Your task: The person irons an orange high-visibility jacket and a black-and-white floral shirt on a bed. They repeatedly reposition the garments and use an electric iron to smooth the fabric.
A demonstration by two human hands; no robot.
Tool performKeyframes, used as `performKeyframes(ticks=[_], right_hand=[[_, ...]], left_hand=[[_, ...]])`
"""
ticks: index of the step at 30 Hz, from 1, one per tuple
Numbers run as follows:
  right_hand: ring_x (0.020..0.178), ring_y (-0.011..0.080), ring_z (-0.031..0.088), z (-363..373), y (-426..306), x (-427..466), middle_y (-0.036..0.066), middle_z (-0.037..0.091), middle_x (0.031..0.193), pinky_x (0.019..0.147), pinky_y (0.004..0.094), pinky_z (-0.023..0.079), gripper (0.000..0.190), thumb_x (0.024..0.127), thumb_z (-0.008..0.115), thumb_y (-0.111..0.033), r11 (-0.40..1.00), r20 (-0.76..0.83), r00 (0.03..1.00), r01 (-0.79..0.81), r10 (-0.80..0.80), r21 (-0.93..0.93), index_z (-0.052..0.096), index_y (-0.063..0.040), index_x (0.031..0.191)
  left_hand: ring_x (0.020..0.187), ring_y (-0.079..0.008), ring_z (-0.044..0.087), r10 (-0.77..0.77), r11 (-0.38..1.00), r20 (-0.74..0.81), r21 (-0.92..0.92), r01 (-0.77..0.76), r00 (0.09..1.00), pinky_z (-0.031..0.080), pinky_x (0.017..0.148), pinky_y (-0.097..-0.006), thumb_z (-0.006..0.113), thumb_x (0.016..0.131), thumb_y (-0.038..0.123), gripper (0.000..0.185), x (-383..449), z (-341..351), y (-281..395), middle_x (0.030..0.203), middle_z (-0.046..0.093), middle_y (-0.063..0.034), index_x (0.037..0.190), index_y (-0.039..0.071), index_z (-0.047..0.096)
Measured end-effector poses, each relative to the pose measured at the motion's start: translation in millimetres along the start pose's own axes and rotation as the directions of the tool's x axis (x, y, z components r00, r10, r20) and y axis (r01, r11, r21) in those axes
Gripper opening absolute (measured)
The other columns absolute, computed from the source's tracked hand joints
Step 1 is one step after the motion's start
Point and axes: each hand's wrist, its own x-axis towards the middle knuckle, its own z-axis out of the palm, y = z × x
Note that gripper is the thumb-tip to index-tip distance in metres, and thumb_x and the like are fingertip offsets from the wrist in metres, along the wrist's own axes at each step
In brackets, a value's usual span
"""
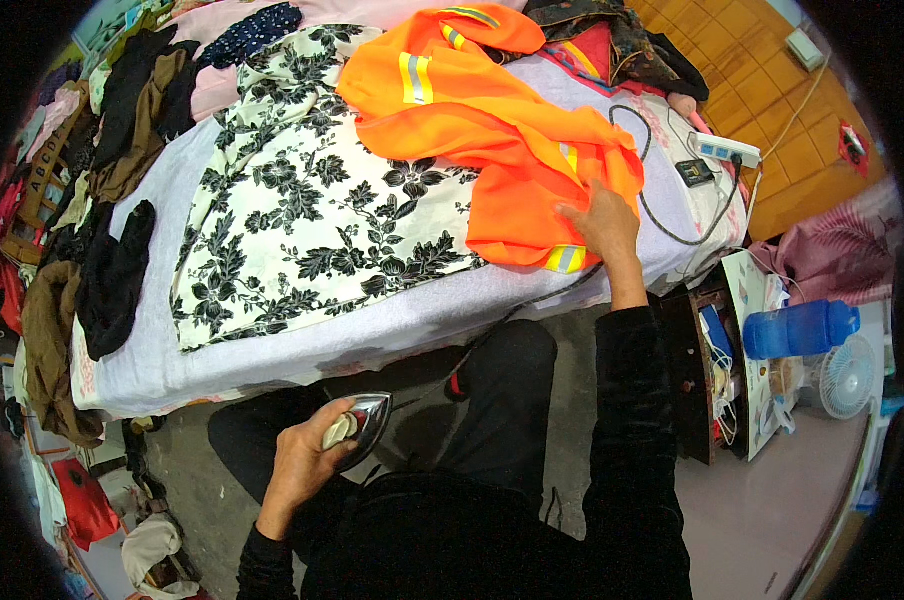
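My left hand [306, 457] is closed around the handle of a clothes iron [366, 429], held off the bed over my lap. My right hand [606, 221] rests on an orange high-visibility garment [508, 161] with silver and yellow reflective strips; whether its fingers pinch the cloth is unclear. The orange garment lies crumpled over part of a white fabric with black flowers [294, 225]. Both lie on a pale lavender cover [287, 349] spread on the bed. A dark cord [497, 326] runs from near the iron up across the bed's front edge.
Dark and brown clothes [118, 277] hang at the left side. A power strip [726, 150] and a small black device [694, 172] lie at the bed's right. Beyond the right sleeve are an open drawer [696, 375], a blue bottle [797, 328] and a small fan [848, 376].
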Motion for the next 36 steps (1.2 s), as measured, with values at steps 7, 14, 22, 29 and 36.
performKeyframes(ticks=[7, 14, 22, 29, 36], right_hand=[[0.096, 0.0378, 0.066, -21.9, -26.0, 14.9, 0.021, 0.069, 0.096, 0.083, 0.0497, 0.051, 0.033, 0.089, 0.065, -0.034, 0.855, -0.023, 0.968, 0.231, -0.249, 0.465, 0.068, -0.005, 0.104], [0.108, 0.0282, 0.065, -33.0, -148.6, -18.1, 0.014, 0.065, 0.121, 0.096, 0.0377, 0.05, 0.044, 0.09, 0.073, -0.031, 0.204, -0.087, 0.755, 0.283, -0.651, 0.937, 0.064, -0.004, 0.124], [0.098, 0.0311, 0.065, 2.8, -35.3, -53.1, 0.011, 0.066, 0.103, 0.083, 0.0435, 0.047, 0.044, 0.075, 0.081, -0.023, 0.838, 0.049, 0.846, 0.516, -0.531, 0.178, 0.068, -0.011, 0.115], [0.087, 0.0302, 0.063, 18.7, 2.3, -64.0, 0.007, 0.063, 0.087, 0.077, 0.0433, 0.04, 0.016, 0.079, 0.072, -0.014, 0.815, 0.005, 0.819, 0.571, -0.574, 0.093, 0.07, -0.012, 0.095], [0.09, 0.0337, 0.067, -13.9, 26.1, -49.3, 0.011, 0.067, 0.093, 0.074, 0.0482, 0.049, 0.035, 0.076, 0.079, -0.025, 0.912, 0.144, 0.901, 0.404, -0.41, 0.069, 0.068, -0.011, 0.105]], left_hand=[[0.102, -0.0338, 0.071, 0.029, 0.999, -0.026, -0.019, -0.029, 0.999, 0.057, 0.084, -0.0393, 0.081, 0.078, 0.007, 0.063, -0.3, 7.2, -6.9, 0.12, 0.07, -0.0116, 0.135, 0.02, 0.059], [0.101, -0.0348, 0.071, 0.019, 0.999, 0.004, -0.034, -0.018, 1.0, 0.057, 0.084, -0.0398, 0.082, 0.078, 0.008, 0.064, -0.4, 11.8, -7.7, 0.119, 0.07, -0.0139, 0.136, 0.02, 0.059], [0.102, -0.0337, 0.071, 0.076, 0.997, -0.019, -0.016, -0.077, 0.997, 0.057, 0.086, -0.0395, 0.081, 0.078, 0.009, 0.062, -2.4, 7.8, -4.1, 0.119, 0.07, -0.0142, 0.135, 0.019, 0.06], [0.104, -0.0326, 0.071, 0.117, 0.992, -0.033, -0.045, -0.119, 0.993, 0.058, 0.085, -0.0384, 0.082, 0.077, 0.007, 0.063, 1.5, -3.9, 19.8, 0.12, 0.07, -0.0142, 0.135, 0.019, 0.06], [0.104, -0.0323, 0.071, 0.129, 0.991, -0.039, -0.042, -0.13, 0.991, 0.058, 0.085, -0.0369, 0.082, 0.076, 0.007, 0.062, 6.0, -2.2, 25.3, 0.12, 0.07, -0.0136, 0.134, 0.018, 0.062]])
